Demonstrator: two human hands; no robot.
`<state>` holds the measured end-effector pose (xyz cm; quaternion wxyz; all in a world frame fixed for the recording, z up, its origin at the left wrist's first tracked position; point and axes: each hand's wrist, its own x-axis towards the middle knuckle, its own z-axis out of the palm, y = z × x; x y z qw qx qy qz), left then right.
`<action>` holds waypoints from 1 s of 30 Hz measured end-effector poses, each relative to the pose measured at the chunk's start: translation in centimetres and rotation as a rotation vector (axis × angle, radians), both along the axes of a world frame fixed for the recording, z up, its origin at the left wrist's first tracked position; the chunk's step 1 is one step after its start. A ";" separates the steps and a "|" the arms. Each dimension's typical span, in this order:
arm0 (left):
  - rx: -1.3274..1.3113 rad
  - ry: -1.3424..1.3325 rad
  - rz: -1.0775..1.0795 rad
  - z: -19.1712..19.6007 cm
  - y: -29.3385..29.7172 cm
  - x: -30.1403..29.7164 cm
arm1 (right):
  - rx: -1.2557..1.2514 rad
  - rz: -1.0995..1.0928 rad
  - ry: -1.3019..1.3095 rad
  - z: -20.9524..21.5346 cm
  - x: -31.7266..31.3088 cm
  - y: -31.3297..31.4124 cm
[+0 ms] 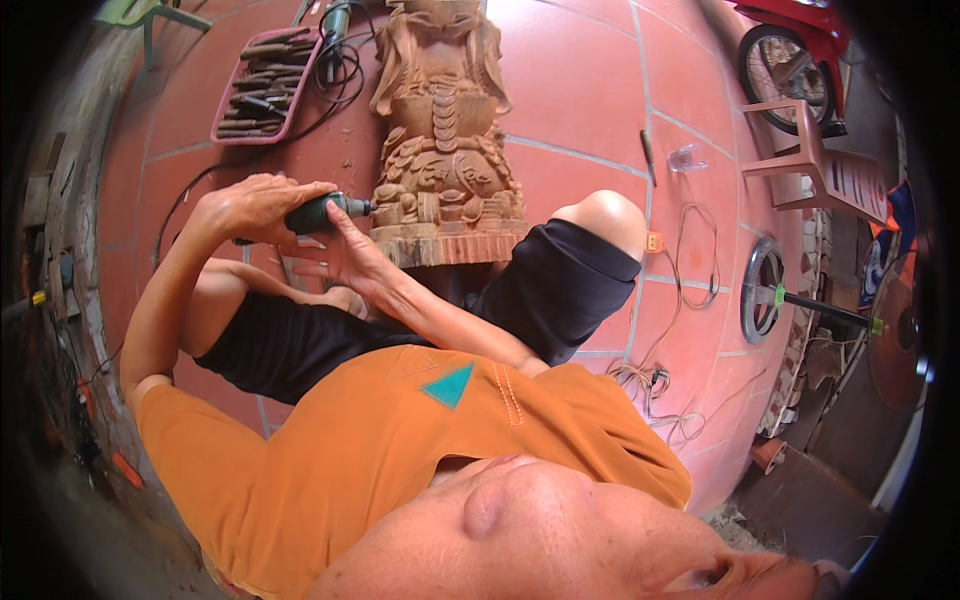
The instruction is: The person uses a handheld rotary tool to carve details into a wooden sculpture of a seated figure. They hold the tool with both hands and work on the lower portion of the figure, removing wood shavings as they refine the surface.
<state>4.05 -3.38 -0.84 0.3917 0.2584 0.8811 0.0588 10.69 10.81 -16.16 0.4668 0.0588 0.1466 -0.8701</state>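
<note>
A dark green die grinder (316,215) lies sideways between my hands, its metal nose pointing right at the lower left of a carved wooden statue (450,160). My left hand (262,208) is wrapped over the rear of the tool. From below, my right hand (350,252) grips the tool near its front, with the thumb up along the body. The nose is close to the carving just above the rough base (450,250); whether the bit touches the wood cannot be made out. The statue shows coin-like discs, rounded shapes and ingot forms.
A pink basket (218,112) of chisels and another power tool (335,30) with black cable lie at far left. On the tiled floor at right are a chisel (648,158), a clear cup (687,158), loose cords (655,378), a plastic chair (815,165) and a red motorbike (790,65).
</note>
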 end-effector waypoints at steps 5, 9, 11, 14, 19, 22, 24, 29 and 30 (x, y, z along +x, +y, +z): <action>0.036 0.011 0.016 0.0 0.1 0.2 | 0.080 -0.039 0.038 0.8 -0.5 0.8; 0.056 0.006 0.034 0.2 -0.1 0.6 | 0.040 -0.047 0.052 0.2 -0.2 0.9; 0.090 0.038 0.022 0.0 -0.3 0.4 | -0.011 -0.061 -0.002 0.3 -0.2 1.1; 0.171 0.174 0.016 -0.9 -1.4 1.7 | -0.032 -0.106 0.003 2.1 0.1 1.2; 0.120 0.169 0.122 0.6 -1.1 3.1 | -0.052 -0.116 -0.036 0.9 0.2 1.0; 0.138 0.328 0.185 1.5 -1.6 4.5 | -0.038 -0.152 -0.047 0.9 0.6 1.1; 0.261 0.546 0.208 1.7 -2.3 5.7 | -0.013 -0.150 -0.041 1.0 0.4 1.5; 0.785 0.503 0.854 1.9 -0.9 13.0 | -0.052 -0.147 -0.118 1.4 0.8 1.2; 0.929 0.369 0.975 -0.4 -0.7 13.8 | -0.028 -0.184 -0.106 0.8 0.5 1.5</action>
